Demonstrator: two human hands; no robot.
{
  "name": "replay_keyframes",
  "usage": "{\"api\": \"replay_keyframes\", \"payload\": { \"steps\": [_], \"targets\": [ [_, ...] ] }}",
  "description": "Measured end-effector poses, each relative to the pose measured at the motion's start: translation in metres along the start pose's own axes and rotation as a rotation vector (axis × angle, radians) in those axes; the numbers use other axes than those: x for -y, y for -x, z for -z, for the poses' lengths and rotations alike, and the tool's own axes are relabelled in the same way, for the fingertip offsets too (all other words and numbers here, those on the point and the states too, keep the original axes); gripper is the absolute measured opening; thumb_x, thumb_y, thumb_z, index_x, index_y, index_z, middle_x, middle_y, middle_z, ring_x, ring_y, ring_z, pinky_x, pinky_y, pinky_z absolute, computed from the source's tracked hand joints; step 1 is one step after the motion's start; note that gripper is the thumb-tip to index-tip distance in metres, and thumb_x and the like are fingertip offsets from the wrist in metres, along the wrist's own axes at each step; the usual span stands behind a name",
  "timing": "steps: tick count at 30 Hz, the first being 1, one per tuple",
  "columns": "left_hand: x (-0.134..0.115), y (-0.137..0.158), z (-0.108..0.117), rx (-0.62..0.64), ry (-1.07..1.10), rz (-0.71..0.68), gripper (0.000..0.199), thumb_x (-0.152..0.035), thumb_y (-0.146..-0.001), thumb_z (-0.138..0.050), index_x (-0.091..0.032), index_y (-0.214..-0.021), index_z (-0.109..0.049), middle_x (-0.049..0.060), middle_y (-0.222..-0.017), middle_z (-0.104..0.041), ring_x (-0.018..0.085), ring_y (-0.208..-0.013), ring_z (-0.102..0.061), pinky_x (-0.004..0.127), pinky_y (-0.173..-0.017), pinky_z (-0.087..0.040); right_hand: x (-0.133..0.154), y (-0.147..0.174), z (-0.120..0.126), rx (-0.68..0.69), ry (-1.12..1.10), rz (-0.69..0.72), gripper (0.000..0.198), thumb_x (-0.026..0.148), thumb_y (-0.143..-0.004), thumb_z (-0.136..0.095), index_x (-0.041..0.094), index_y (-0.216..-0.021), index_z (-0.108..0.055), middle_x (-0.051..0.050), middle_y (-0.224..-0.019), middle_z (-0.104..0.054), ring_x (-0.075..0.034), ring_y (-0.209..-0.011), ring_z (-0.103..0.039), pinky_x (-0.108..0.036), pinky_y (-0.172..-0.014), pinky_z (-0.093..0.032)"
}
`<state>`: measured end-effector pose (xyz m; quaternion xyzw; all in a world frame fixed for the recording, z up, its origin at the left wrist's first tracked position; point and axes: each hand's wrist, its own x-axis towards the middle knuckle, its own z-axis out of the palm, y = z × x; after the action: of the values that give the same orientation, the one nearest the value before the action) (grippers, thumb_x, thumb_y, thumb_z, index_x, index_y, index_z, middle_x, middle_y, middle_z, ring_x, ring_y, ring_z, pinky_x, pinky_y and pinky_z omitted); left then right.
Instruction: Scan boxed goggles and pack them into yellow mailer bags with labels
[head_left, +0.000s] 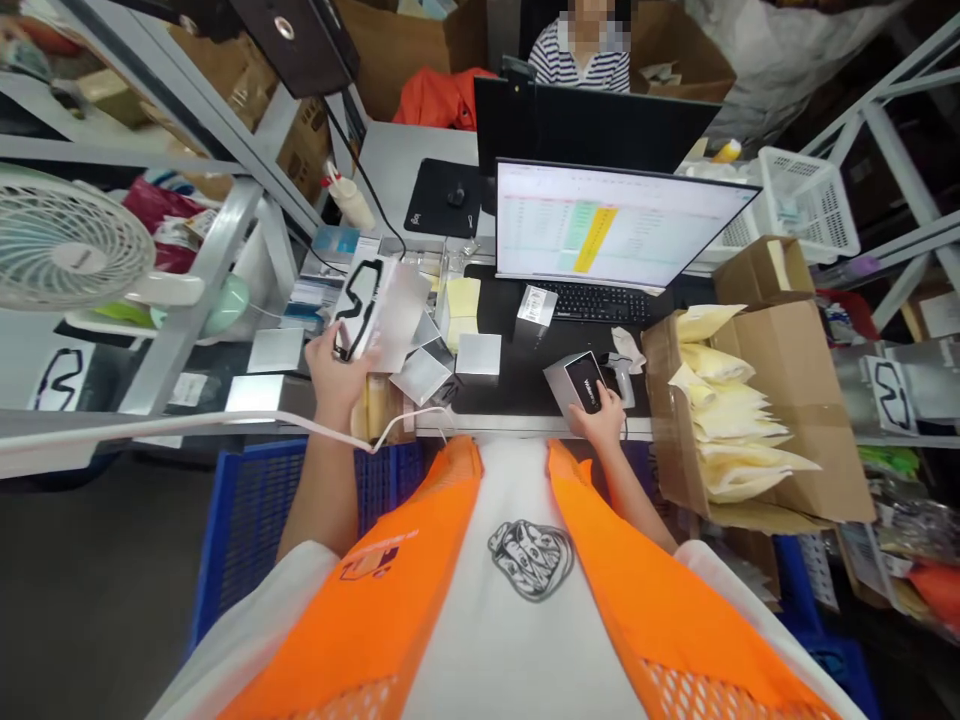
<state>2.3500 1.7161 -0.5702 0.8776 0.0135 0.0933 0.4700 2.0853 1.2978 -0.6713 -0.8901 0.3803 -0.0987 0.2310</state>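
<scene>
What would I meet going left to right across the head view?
White fan, left hand holding a white-faced box, yellow paper, right hand gripping a dark-topped box, open carton of pale envelopes.

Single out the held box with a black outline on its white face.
The box in the left hand: its white face bears a black outline. The other box, in the right hand, shows a dark panel with pale lettering.

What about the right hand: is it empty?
No, the right hand is holding a silver-and-black box at the desk's front edge.
</scene>
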Motion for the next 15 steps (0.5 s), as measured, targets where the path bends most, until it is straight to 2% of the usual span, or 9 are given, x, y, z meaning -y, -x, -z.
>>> {"api": "replay_keyframes", "payload": {
  "steps": [2, 4, 7, 9, 10, 12, 15],
  "targets": [
    [0.004, -0.004, -0.002, 0.005, -0.204, -0.049, 0.088, -0.044, -0.063, -0.087, -0.015, -0.141, -0.061, 0.019, -0.147, -0.047, 0.038, -0.142, -0.045, 0.051, -0.125, -0.033, -0.005, 0.004, -0.007, 0.027, 0.066, -0.042, 0.082, 0.049, -0.075, -0.078, 0.021, -0.149, -0.057, -0.02, -0.146, -0.053, -0.038, -0.134, -0.05, -0.057, -0.114, -0.036],
    [-0.001, -0.004, -0.005, 0.055, -0.31, -0.061, 0.089, -0.046, -0.064, -0.087, -0.016, -0.144, -0.059, 0.019, -0.149, -0.043, 0.041, -0.145, -0.04, 0.055, -0.125, -0.031, -0.008, 0.006, -0.012, 0.057, 0.11, -0.061, 0.081, 0.047, -0.075, -0.079, 0.022, -0.149, -0.057, -0.02, -0.147, -0.052, -0.038, -0.135, -0.049, -0.057, -0.114, -0.034],
    [-0.027, 0.002, -0.017, 0.046, -0.427, -0.118, 0.086, -0.05, -0.069, -0.084, -0.016, -0.144, -0.058, 0.019, -0.156, -0.037, 0.046, -0.151, -0.026, 0.064, -0.126, -0.018, -0.01, 0.008, -0.014, 0.079, 0.114, -0.068, 0.081, 0.047, -0.077, -0.077, 0.021, -0.15, -0.055, -0.02, -0.148, -0.051, -0.038, -0.135, -0.048, -0.055, -0.113, -0.034],
    [-0.052, 0.014, -0.037, 0.043, -0.449, -0.207, 0.074, -0.051, -0.078, -0.077, -0.016, -0.141, -0.06, 0.019, -0.159, -0.035, 0.044, -0.153, -0.023, 0.062, -0.127, -0.016, -0.009, 0.011, -0.013, 0.083, 0.083, -0.069, 0.081, 0.049, -0.078, -0.076, 0.021, -0.151, -0.054, -0.021, -0.148, -0.051, -0.038, -0.135, -0.048, -0.054, -0.113, -0.034],
    [-0.065, 0.022, -0.052, 0.089, -0.445, -0.255, 0.068, -0.05, -0.083, -0.072, -0.016, -0.14, -0.062, 0.019, -0.159, -0.037, 0.042, -0.153, -0.026, 0.059, -0.127, -0.019, -0.008, 0.013, -0.012, 0.088, 0.062, -0.072, 0.082, 0.049, -0.078, -0.076, 0.021, -0.151, -0.054, -0.021, -0.148, -0.05, -0.038, -0.136, -0.047, -0.055, -0.113, -0.034],
    [-0.088, 0.039, -0.089, 0.298, -0.459, -0.317, 0.064, -0.051, -0.087, -0.067, -0.017, -0.141, -0.062, 0.019, -0.16, -0.038, 0.04, -0.151, -0.032, 0.054, -0.125, -0.028, -0.007, 0.018, -0.009, 0.099, 0.021, -0.076, 0.082, 0.049, -0.078, -0.077, 0.02, -0.151, -0.054, -0.021, -0.149, -0.05, -0.038, -0.137, -0.047, -0.056, -0.114, -0.034],
    [-0.108, 0.058, -0.146, 0.614, -0.595, -0.222, 0.082, -0.06, -0.082, -0.071, -0.017, -0.15, -0.056, 0.019, -0.17, -0.022, 0.05, -0.153, -0.024, 0.063, -0.119, -0.034, -0.008, 0.027, -0.003, 0.087, -0.033, -0.058, 0.083, 0.048, -0.076, -0.079, 0.019, -0.15, -0.055, -0.021, -0.149, -0.05, -0.037, -0.139, -0.046, -0.056, -0.117, -0.032]
  ]
}}
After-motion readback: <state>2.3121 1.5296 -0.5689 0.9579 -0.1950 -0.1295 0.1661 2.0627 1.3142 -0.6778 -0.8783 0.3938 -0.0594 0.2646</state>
